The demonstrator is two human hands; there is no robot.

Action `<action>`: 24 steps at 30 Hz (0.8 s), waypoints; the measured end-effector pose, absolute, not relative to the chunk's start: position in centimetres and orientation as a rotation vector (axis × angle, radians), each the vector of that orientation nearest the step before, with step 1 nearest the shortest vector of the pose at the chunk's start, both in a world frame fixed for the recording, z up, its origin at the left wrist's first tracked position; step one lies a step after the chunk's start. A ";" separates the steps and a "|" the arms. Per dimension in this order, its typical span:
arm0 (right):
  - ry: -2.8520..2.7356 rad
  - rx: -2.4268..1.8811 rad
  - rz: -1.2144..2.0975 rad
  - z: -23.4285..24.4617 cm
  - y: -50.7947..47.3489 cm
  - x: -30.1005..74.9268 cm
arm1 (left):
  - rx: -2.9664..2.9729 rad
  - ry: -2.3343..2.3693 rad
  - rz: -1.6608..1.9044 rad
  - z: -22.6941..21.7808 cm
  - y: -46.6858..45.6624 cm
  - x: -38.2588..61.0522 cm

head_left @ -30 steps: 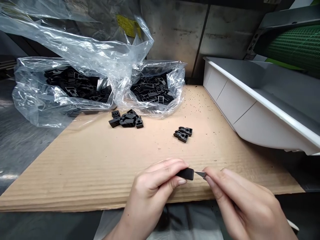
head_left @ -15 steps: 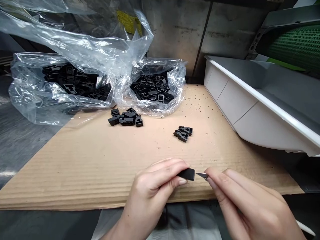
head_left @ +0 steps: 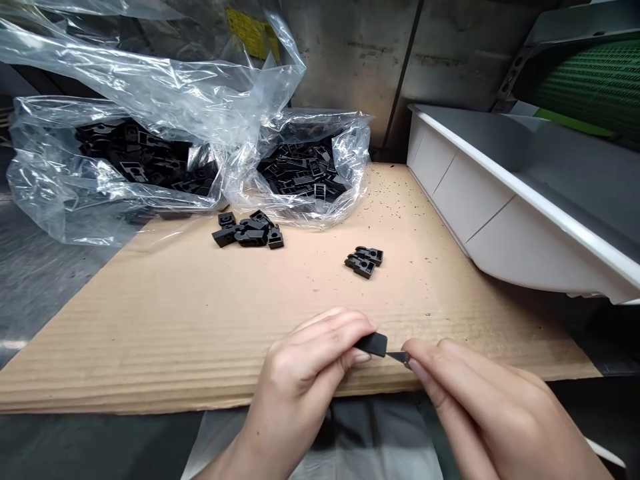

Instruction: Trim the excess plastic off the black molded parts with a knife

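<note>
Grip, head view: the left hand is closed in a narrow pinch, with thumb and fingers holding a black plastic part by one end. The rest of the part projects to the right, clear of the fingertips. The right hand is also in a narrow pinch, holding a small metal blade between its fingers. The blade's rear end is hidden by those fingers. Its exposed portion appears to meet the lower right end of the black plastic part; the exact contact point is too small to confirm. Both hands are held just above the near edge of a corrugated cardboard sheet, and the held part is not resting on it.

Surroundings, same view: two loose groups of similar black parts lie on the cardboard. The larger cluster sits near the far edge, and a smaller group lies to its right, well apart. Behind them, two open clear plastic bags hold many more black parts. Dark flecks are scattered over the cardboard's far right area. A white plastic tray stands along the right side, beside the cardboard. A metal wall panel rises behind the work surface.
</note>
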State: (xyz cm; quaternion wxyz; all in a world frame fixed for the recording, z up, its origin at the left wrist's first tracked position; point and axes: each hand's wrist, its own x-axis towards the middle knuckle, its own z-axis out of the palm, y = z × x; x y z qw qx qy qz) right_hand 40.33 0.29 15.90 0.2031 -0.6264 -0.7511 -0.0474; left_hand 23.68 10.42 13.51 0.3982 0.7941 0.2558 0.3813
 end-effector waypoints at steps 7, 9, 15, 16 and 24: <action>-2.004 -1.769 -0.166 15.7 0.4 39.9 | 1.941 0.670 0.982 13.5 10.4 23.6; -1.969 -1.748 -0.157 15.6 0.6 39.6 | 1.921 0.673 0.986 13.6 10.4 23.7; -1.904 -1.740 -0.090 15.1 0.3 39.1 | 1.890 0.669 0.983 13.6 10.4 23.7; -1.900 -1.744 -0.086 15.1 0.2 39.0 | 1.879 0.671 0.983 13.6 10.4 23.7; -1.903 -1.714 -0.137 14.7 -0.1 39.0 | 1.859 0.673 0.991 13.6 10.3 23.6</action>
